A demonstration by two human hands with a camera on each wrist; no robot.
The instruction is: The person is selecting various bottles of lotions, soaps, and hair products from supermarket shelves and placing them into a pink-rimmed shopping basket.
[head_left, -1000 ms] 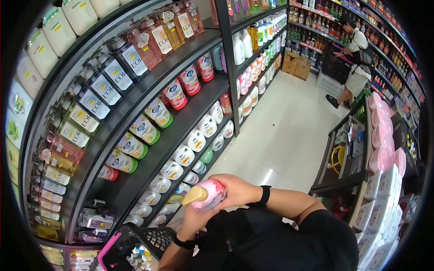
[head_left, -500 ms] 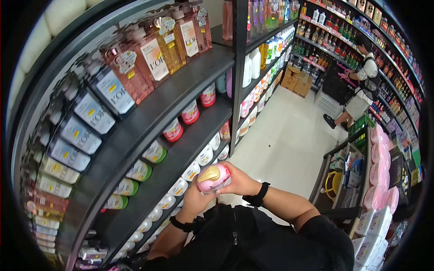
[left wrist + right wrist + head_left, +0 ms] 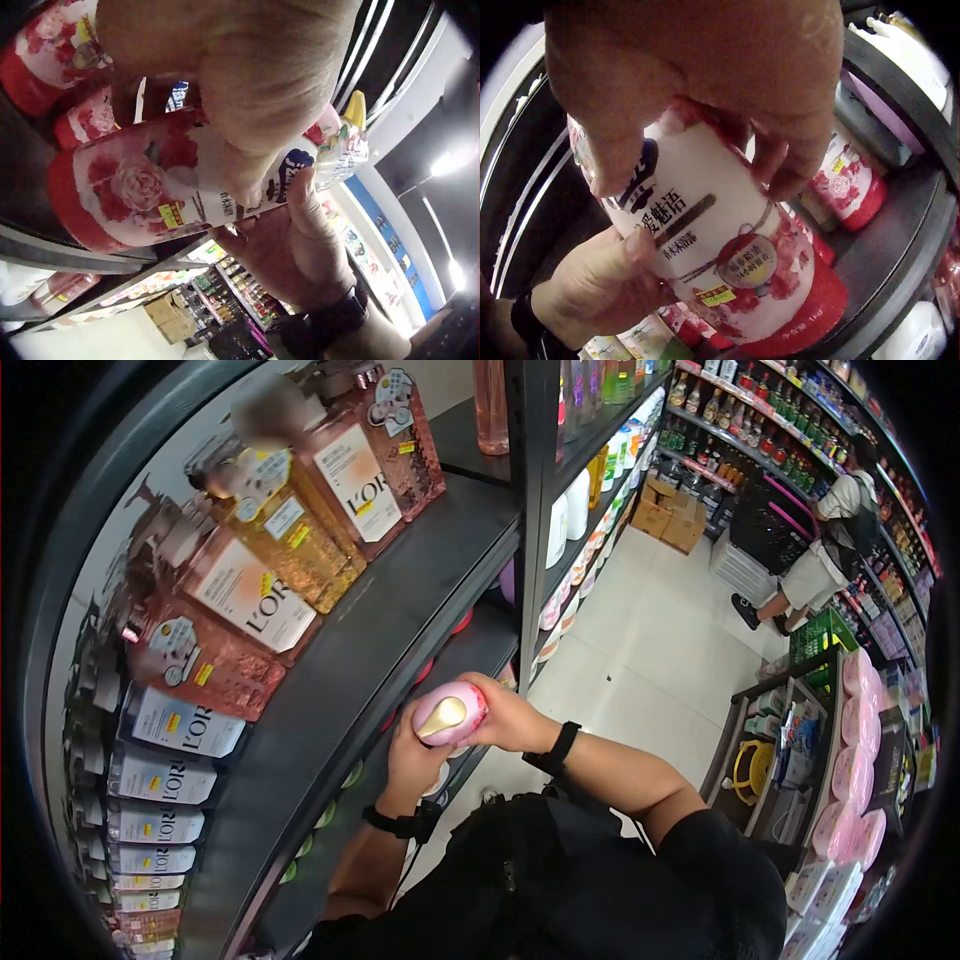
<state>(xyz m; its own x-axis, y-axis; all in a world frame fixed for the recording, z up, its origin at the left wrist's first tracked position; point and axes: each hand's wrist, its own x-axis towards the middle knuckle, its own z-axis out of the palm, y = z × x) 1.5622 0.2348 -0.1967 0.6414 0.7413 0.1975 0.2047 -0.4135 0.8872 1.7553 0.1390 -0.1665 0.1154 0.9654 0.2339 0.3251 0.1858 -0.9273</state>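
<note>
A pink body wash bottle (image 3: pixel 468 700) with a gold pump head (image 3: pixel 441 716) is held in front of the chest, its top facing the head camera. My left hand (image 3: pixel 410 765) grips its near left side, and my right hand (image 3: pixel 512 718) holds the right side. Red roses and a yellow price sticker (image 3: pixel 715 295) mark the label in the right wrist view, above a red base. There the left thumb (image 3: pixel 639 246) lies against the label. Similar rose-patterned bottles (image 3: pixel 851 180) stand on the shelf behind it.
Black shelving (image 3: pixel 400 610) curves along the left, carrying large pump bottles (image 3: pixel 365 485). On the right, a low rack (image 3: pixel 770 760) holds pink packs (image 3: pixel 850 730). Past the tiled aisle (image 3: pixel 620 640), a person (image 3: pixel 835 520) stands by a black basket (image 3: pixel 765 515) and cardboard boxes (image 3: pixel 672 515).
The bottle has come up from a tilt, its pump now pointing toward the head camera. Both hands keep hold. The view has moved closer to the upper shelf; the basket at lower left is out of sight.
</note>
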